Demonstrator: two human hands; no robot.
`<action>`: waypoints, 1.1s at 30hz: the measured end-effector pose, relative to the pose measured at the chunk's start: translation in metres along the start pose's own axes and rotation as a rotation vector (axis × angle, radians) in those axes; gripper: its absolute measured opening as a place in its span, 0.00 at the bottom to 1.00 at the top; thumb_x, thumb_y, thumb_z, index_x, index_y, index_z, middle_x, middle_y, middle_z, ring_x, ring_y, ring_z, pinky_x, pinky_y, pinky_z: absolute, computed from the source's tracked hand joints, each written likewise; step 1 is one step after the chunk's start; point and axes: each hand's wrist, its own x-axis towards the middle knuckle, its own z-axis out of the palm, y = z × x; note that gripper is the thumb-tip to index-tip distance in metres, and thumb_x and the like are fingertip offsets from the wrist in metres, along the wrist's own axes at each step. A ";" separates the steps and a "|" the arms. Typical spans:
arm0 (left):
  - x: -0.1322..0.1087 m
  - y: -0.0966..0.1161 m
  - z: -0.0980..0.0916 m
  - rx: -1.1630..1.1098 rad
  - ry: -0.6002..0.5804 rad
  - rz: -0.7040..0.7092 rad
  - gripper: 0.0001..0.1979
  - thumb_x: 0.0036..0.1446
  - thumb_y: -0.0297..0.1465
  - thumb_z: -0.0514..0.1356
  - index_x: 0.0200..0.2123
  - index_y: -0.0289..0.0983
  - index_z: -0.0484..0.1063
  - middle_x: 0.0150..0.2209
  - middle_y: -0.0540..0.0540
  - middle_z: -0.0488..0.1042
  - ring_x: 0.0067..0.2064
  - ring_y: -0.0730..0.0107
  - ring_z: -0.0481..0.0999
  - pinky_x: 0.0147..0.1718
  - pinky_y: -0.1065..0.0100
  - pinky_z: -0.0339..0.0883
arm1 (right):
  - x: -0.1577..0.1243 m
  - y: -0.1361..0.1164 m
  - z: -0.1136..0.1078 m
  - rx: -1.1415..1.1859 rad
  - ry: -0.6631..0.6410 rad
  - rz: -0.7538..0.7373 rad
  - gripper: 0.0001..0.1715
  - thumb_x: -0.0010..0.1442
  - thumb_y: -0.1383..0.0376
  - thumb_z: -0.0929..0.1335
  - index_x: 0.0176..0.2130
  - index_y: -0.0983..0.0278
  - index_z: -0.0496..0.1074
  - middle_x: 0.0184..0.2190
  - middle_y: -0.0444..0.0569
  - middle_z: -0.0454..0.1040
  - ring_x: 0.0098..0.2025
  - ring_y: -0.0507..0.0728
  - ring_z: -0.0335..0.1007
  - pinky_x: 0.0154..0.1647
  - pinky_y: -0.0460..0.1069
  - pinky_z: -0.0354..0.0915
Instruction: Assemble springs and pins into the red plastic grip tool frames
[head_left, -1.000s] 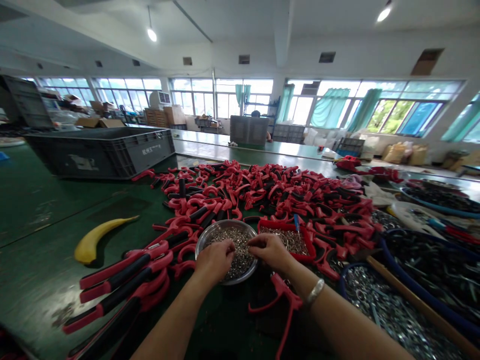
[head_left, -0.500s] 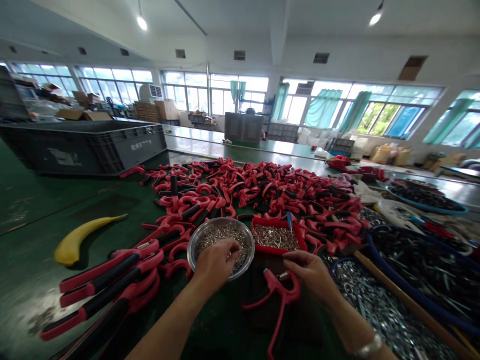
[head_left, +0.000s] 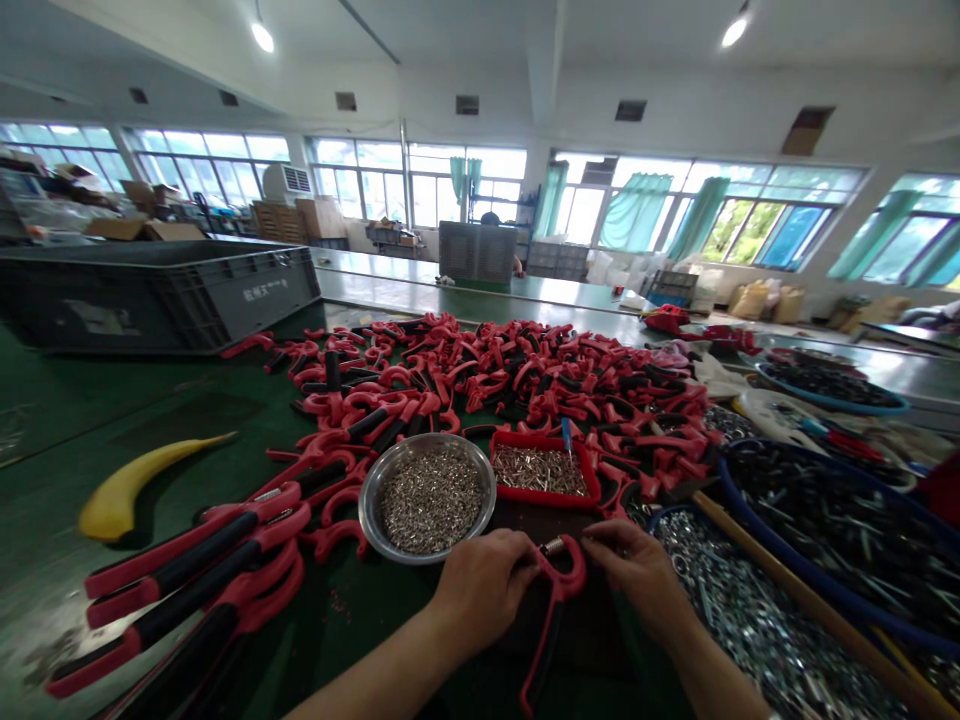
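In front of me on a dark plate lies a red-and-black plier-like tool (head_left: 556, 585) with a curved head and a small spring. My left hand (head_left: 484, 585) is at the left side of its head, thumb and fingertips pinched together; whatever is between them is too small to make out. To the right of the tool, my right hand (head_left: 637, 572) has its fingertips drawn together beside the curved head, their contents unclear. Behind my left hand stands a metal bowl (head_left: 367, 515) of small metal parts. A red tray (head_left: 499, 490) of pin-like metal pieces sits to its right.
A pile of red-and-black handles (head_left: 480, 370) spreads across the green table. Several similar tools (head_left: 202, 560) and a banana (head_left: 142, 485) lie at left, near a grey crate (head_left: 172, 290). Blue-rimmed baskets (head_left: 840, 530) of metal parts and a wooden stick (head_left: 795, 590) occupy the right.
My left hand has left the metal bowl and moved right to the tool's head. My right hand stays beside the tool. The view has shifted slightly to the right.
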 end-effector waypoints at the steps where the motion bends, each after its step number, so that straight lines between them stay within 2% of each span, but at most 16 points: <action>1: 0.000 0.000 0.001 -0.009 0.005 0.002 0.08 0.57 0.35 0.52 0.34 0.42 0.71 0.36 0.51 0.73 0.37 0.69 0.71 0.35 0.72 0.60 | -0.001 0.001 0.000 0.018 0.003 0.019 0.15 0.39 0.58 0.74 0.27 0.64 0.74 0.16 0.40 0.69 0.16 0.48 0.59 0.15 0.43 0.56; 4: 0.000 -0.002 0.003 -0.039 0.018 0.017 0.07 0.57 0.34 0.52 0.34 0.43 0.71 0.36 0.52 0.74 0.37 0.70 0.72 0.36 0.72 0.61 | -0.003 0.005 0.001 0.083 -0.020 0.073 0.16 0.41 0.57 0.73 0.28 0.65 0.73 0.16 0.41 0.68 0.13 0.45 0.54 0.11 0.41 0.48; 10: 0.000 -0.004 0.002 -0.057 0.029 0.030 0.07 0.56 0.34 0.53 0.35 0.44 0.71 0.36 0.53 0.74 0.37 0.71 0.72 0.36 0.73 0.61 | -0.006 0.007 -0.002 0.171 -0.032 0.141 0.18 0.42 0.57 0.73 0.32 0.65 0.74 0.17 0.41 0.67 0.15 0.45 0.52 0.11 0.40 0.44; 15: 0.000 -0.004 0.002 -0.061 0.029 0.027 0.07 0.56 0.34 0.53 0.34 0.44 0.71 0.36 0.53 0.74 0.37 0.71 0.72 0.36 0.73 0.61 | -0.007 0.009 -0.005 0.172 0.015 0.161 0.16 0.40 0.59 0.73 0.29 0.66 0.74 0.15 0.38 0.64 0.14 0.43 0.47 0.13 0.40 0.42; 19: -0.001 -0.005 0.003 -0.068 0.027 0.022 0.07 0.56 0.34 0.53 0.35 0.44 0.70 0.36 0.53 0.74 0.37 0.72 0.71 0.37 0.73 0.60 | -0.007 0.007 -0.006 0.142 0.015 0.138 0.16 0.40 0.60 0.74 0.30 0.68 0.74 0.15 0.41 0.68 0.15 0.45 0.55 0.14 0.41 0.50; 25: 0.000 -0.007 0.003 -0.064 0.024 0.032 0.07 0.57 0.35 0.53 0.34 0.43 0.70 0.35 0.53 0.74 0.36 0.71 0.72 0.34 0.73 0.60 | -0.008 0.004 -0.008 0.174 -0.036 0.150 0.22 0.41 0.58 0.74 0.36 0.66 0.73 0.26 0.49 0.76 0.24 0.52 0.68 0.22 0.44 0.63; 28: 0.000 -0.007 0.001 -0.070 0.026 0.034 0.07 0.57 0.35 0.53 0.34 0.43 0.70 0.35 0.53 0.74 0.36 0.71 0.72 0.33 0.73 0.59 | -0.009 0.003 -0.008 0.173 -0.066 0.169 0.20 0.41 0.58 0.74 0.34 0.66 0.73 0.28 0.49 0.76 0.28 0.54 0.70 0.24 0.46 0.65; 30: -0.002 -0.006 0.000 -0.077 0.026 0.036 0.07 0.57 0.35 0.53 0.33 0.43 0.70 0.35 0.54 0.74 0.36 0.72 0.72 0.33 0.73 0.59 | -0.010 0.003 -0.009 0.157 -0.057 0.170 0.18 0.41 0.59 0.75 0.31 0.66 0.74 0.24 0.47 0.74 0.25 0.52 0.68 0.21 0.44 0.62; 33: -0.004 -0.007 -0.001 -0.075 0.029 0.037 0.06 0.57 0.35 0.53 0.33 0.42 0.70 0.34 0.54 0.74 0.35 0.72 0.72 0.31 0.73 0.58 | -0.011 0.005 -0.010 0.135 -0.013 0.167 0.17 0.39 0.59 0.75 0.29 0.66 0.73 0.18 0.40 0.68 0.16 0.45 0.57 0.14 0.41 0.52</action>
